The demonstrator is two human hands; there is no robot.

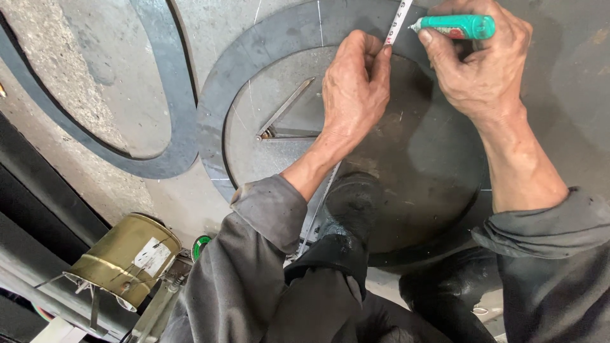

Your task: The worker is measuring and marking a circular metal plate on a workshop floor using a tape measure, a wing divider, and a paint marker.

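Two hands: left hand [354, 82] pinches one tape measure [399, 20]; right hand [480, 60] grips one green marker [459, 26]; two steel rings [210, 127]; one compass [287, 114]; one can [127, 257]; boot [349, 206] on disc [413, 152].

**One head camera, looking straight down at close range**

A single view comes from a camera worn on the person's head, aimed almost straight down over the work. It sits close: the left hand [354, 86] and right hand [478, 60] fill the far middle and far right, the grey sleeves and a black boot [348, 213] the near edge. A dark steel ring [213, 117] on the concrete floor [76, 82] takes the centre. There is no second view to overlap with.
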